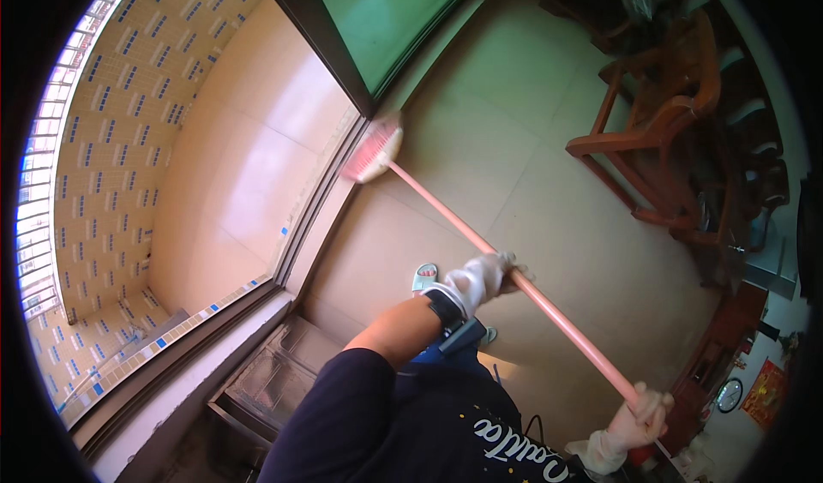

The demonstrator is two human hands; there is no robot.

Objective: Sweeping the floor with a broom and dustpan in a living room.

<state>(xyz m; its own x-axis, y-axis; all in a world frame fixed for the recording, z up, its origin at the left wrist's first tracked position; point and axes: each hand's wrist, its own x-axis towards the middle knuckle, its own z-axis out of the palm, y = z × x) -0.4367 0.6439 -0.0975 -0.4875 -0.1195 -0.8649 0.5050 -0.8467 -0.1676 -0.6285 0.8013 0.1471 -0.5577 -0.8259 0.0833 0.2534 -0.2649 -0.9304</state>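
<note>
A broom's pink handle [450,216] runs diagonally across the view, from upper left to lower right. My left hand [495,274], in a whitish glove, is closed around the middle of the handle. Near its upper end, my right hand [640,415], also gloved, grips the same handle with curled fingers. The broom head [376,149], with a pale body and pink bristles, is blurred. It lies over the sliding-door track and sill, close to the bottom corner of the door panel. Whether every bristle touches the sill I cannot tell.
A dark-framed glass door panel [392,20] stands above the track [315,206]. Beyond lies a tiled balcony [238,155] with a barred window [38,219]. Wooden armchairs [662,123] stand on the right. Dark furniture [270,380] sits at lower left, beside the tiled floor [514,129].
</note>
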